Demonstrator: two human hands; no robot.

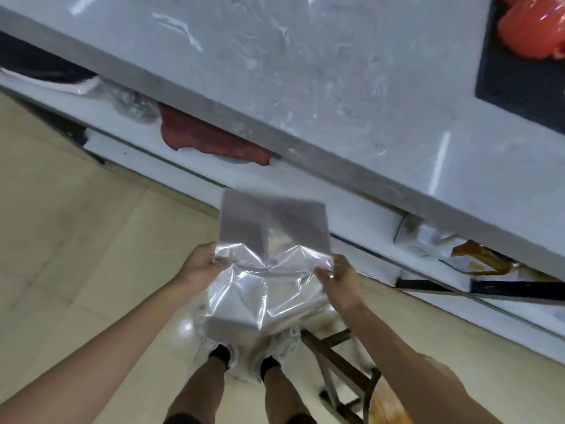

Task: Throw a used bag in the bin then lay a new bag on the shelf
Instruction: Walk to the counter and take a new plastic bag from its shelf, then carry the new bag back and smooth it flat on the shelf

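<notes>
A clear plastic bag [269, 258] hangs between my two hands in front of the counter, its far end flat and its near end crumpled. My left hand [201, 264] pinches the bag's left edge. Its right edge is gripped by my right hand [339, 276]. The white shelf [195, 166] runs under the grey marble countertop [305, 71], just beyond the bag's far end. No bin is in view.
On the shelf lie a dark red cloth [208, 139], a crumpled clear bag [131, 102] and a brown-and-white packet [477, 255]. A red bag [532, 29] sits at the counter's top right. A wooden stool [351, 371] stands by my right leg on the beige tiled floor.
</notes>
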